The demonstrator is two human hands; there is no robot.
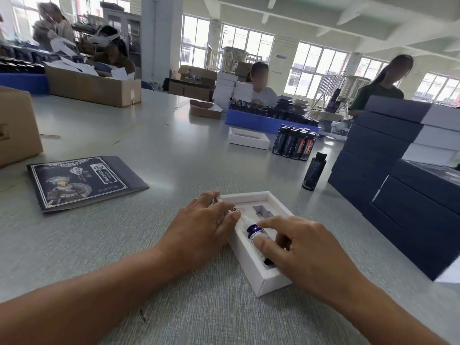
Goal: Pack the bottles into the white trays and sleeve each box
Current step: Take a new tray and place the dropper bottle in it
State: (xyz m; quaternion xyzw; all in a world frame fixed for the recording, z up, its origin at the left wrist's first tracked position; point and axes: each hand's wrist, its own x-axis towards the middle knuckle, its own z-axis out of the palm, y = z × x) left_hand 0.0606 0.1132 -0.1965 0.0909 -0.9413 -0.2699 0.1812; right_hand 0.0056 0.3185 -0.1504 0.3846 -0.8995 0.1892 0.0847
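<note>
A white tray [251,270] lies on the grey table [149,150] just in front of me. A small blue dropper bottle [253,231] lies in its middle slot. My right hand [298,252] presses on the bottle with thumb and straight fingers. My left hand [206,220] rests flat on the tray's left rim. To the bottle's right an empty slot [263,212] shows. A flat dark printed sleeve [82,181] lies to the left. A single dark bottle [314,173] stands to the right, behind it a cluster of dark bottles [295,144].
Stacked dark blue sleeved boxes [398,175] fill the right side. Another empty white tray [249,138] and a blue crate of bottles [263,118] lie further back. Cardboard boxes [17,125] stand at the left. Three other people work at the far side.
</note>
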